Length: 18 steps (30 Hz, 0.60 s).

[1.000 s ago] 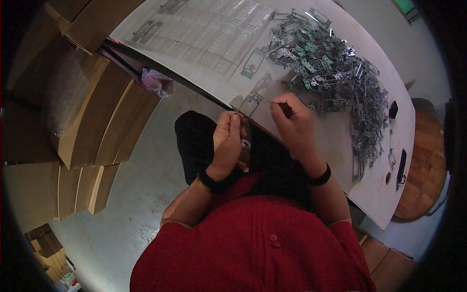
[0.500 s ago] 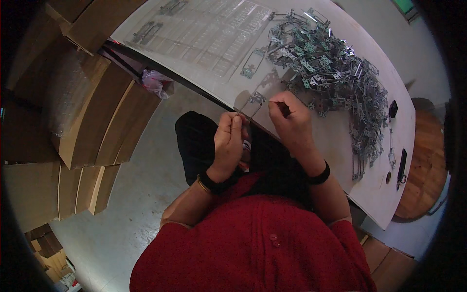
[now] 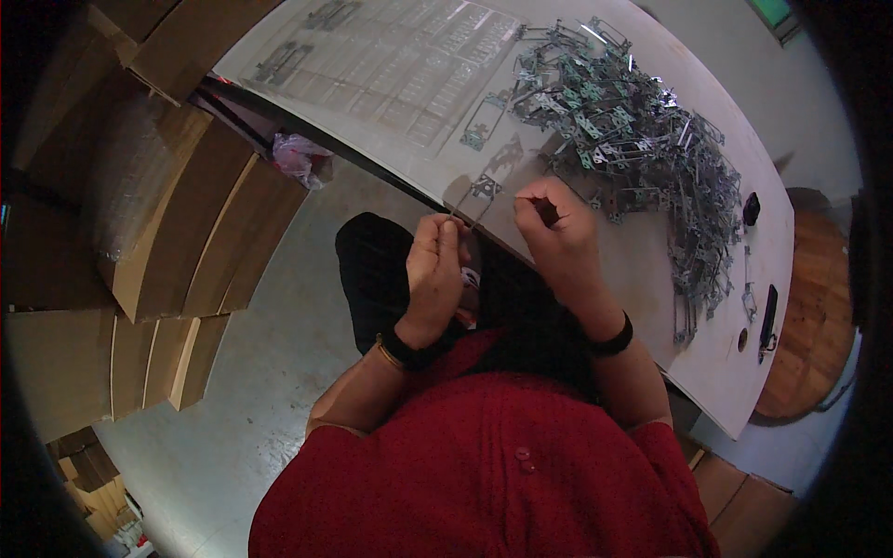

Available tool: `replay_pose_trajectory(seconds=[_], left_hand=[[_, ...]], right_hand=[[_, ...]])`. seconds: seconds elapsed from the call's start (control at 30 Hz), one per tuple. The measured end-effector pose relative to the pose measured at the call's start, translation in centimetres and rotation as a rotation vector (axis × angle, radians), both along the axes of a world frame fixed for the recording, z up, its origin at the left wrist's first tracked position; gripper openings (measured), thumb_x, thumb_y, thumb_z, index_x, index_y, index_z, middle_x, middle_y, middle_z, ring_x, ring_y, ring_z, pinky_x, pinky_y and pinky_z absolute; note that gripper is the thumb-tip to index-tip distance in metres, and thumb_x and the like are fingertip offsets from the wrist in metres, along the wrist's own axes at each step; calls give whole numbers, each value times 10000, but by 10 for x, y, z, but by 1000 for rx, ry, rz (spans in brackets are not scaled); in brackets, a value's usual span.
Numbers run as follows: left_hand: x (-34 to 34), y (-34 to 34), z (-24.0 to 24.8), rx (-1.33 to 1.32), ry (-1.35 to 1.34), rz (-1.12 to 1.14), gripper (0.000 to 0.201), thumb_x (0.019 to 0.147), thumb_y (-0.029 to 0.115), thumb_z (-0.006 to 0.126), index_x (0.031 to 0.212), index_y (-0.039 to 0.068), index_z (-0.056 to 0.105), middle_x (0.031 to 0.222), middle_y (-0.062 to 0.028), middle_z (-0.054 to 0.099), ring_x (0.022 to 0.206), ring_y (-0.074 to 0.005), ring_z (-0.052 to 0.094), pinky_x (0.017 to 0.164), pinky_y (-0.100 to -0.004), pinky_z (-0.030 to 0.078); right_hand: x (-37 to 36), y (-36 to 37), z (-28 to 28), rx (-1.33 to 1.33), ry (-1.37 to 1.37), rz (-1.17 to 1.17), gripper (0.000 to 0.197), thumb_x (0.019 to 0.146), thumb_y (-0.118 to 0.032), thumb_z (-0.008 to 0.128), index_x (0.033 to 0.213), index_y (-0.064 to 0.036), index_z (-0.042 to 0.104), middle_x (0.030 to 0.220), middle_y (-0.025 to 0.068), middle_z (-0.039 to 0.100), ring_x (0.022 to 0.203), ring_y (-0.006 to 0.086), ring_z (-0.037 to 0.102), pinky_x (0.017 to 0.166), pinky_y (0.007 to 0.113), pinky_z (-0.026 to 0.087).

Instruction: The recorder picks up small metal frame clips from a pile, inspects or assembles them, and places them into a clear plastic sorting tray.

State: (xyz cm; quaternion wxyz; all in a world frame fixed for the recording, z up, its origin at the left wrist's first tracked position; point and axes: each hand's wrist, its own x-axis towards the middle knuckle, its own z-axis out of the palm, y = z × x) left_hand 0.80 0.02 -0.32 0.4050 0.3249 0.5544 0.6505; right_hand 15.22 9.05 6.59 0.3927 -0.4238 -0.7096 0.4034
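At the near edge of the table, my left hand (image 3: 435,270) is closed on the legs of a small metal bracket (image 3: 485,188). The bracket's flat, perforated plate points away from me over the tabletop. Just to its right, my right hand (image 3: 565,232) is curled, with thumb and forefinger pinched together and a small gap from the plate. Whatever those fingers hold, if anything, is too small to make out. Beyond my right hand lies a large tangled pile of similar metal brackets (image 3: 642,135). One loose bracket (image 3: 479,126) rests left of the pile.
A clear plastic tray (image 3: 400,79) with moulded pockets lies on the far left of the table, a few brackets in its left end. Cardboard boxes (image 3: 219,232) are stacked on the left. At right are a black pen-like object (image 3: 768,314) and a round wooden stool (image 3: 809,316).
The bracket in my left hand has tilted and shifted slightly left, widening the gap to my right fingertips. My right hand has hardly moved.
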Motion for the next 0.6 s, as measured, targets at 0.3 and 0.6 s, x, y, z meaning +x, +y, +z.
replay_pose_trajectory(seconds=[0.3,0.6], left_hand=[[2,-3,1,-1,54,-2,195,1125,193,456,1071,55,582,882,4,598,712,-50,519,629,-221,432],[4,-4,4,15,83,26,188,1120,176,464,1065,44,586,804,2,569,691,-60,518,628,-239,448]], right_hand=[[-4,1,-2,194,-71,-15,61,890,-23,672,946,-18,649,789,106,622,676,210,624,621,343,505],[-6,1,-13,320,-80,-11,87,869,-6,687,945,-26,650,814,136,650,692,285,654,635,386,527]])
